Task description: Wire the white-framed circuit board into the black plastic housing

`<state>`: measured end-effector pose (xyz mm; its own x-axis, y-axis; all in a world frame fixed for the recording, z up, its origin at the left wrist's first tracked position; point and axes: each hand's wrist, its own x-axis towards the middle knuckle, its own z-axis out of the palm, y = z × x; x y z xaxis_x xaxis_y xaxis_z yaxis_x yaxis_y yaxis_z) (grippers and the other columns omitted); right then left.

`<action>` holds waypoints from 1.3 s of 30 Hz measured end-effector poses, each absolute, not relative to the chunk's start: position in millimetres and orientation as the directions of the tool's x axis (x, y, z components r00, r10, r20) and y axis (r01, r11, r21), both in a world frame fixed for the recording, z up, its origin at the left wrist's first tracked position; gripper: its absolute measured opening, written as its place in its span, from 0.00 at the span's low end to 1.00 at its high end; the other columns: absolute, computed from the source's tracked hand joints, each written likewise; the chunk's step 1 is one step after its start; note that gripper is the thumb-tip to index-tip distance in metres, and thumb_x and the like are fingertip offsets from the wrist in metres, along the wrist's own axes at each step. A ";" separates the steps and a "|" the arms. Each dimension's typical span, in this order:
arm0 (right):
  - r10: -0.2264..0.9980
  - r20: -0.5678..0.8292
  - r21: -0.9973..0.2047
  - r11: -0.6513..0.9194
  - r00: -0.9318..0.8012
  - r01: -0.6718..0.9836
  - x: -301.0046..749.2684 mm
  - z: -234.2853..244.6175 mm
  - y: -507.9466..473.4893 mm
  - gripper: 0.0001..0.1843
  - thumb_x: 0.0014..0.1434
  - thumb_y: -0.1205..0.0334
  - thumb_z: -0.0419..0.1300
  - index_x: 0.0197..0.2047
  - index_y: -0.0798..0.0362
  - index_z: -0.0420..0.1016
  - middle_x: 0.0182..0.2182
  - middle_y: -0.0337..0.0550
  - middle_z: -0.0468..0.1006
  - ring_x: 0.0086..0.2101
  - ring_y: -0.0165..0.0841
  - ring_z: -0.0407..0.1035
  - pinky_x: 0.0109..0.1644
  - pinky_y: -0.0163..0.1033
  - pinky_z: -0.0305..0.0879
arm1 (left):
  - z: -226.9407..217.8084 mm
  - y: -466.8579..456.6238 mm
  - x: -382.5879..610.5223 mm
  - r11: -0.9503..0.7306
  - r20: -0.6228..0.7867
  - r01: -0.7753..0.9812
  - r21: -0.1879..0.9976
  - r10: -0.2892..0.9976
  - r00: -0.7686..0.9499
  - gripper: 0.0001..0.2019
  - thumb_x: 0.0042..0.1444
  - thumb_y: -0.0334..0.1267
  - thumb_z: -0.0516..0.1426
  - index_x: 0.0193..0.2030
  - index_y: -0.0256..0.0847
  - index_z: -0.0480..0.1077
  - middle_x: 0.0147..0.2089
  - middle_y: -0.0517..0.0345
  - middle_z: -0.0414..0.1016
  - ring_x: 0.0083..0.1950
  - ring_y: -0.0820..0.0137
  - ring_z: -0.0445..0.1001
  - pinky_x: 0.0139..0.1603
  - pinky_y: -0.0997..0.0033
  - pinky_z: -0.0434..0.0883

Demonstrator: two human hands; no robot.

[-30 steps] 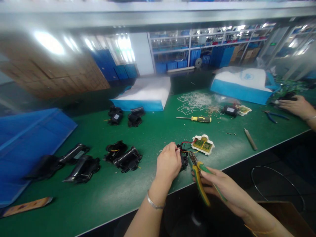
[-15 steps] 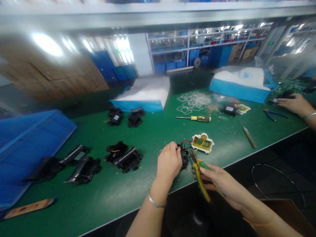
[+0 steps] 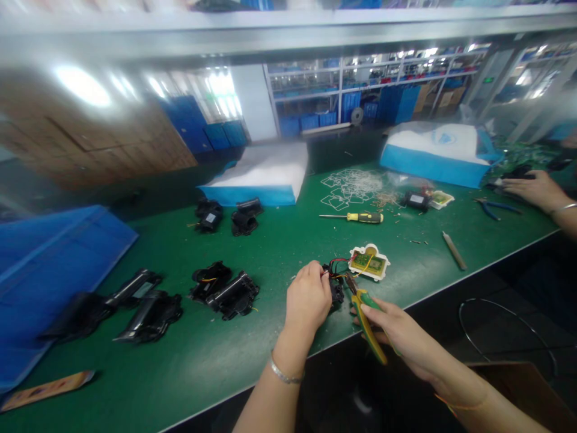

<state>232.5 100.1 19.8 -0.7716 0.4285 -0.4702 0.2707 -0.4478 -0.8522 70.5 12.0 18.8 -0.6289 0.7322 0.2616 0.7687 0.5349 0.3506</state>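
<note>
My left hand is closed on a small black part near the front edge of the green table. Red, black and yellow wires run from that part to a white-framed circuit board lying just beyond it. My right hand grips yellow-and-green pliers, whose jaws point at the wires beside the black part.
Several black plastic housings lie to the left. A yellow-handled screwdriver, a grey tool, blue pliers and wire scraps lie further back. Two blue-and-white bags stand behind. Another person's hand rests at the far right.
My right hand has edged the pliers slightly closer to the wires. My left hand stays on the black part. The view has shifted a little.
</note>
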 end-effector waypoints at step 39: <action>0.473 -0.450 -0.863 -0.450 -0.758 0.231 220.6 7.5 103.0 0.17 0.56 0.52 0.58 0.44 0.53 0.66 0.35 0.41 0.71 0.31 0.30 0.70 0.32 0.36 0.68 | 21.5 14.3 67.4 0.548 0.244 0.779 0.304 0.746 -0.620 0.09 0.63 0.40 0.42 0.37 0.44 0.61 0.47 0.54 0.73 0.47 0.67 0.72 0.45 0.69 0.66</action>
<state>220.6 103.0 7.5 -0.7576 0.4729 -0.4499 0.2313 -0.4501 -0.8625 67.4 14.3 21.5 -0.6198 0.7460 0.2436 0.7792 0.5480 0.3044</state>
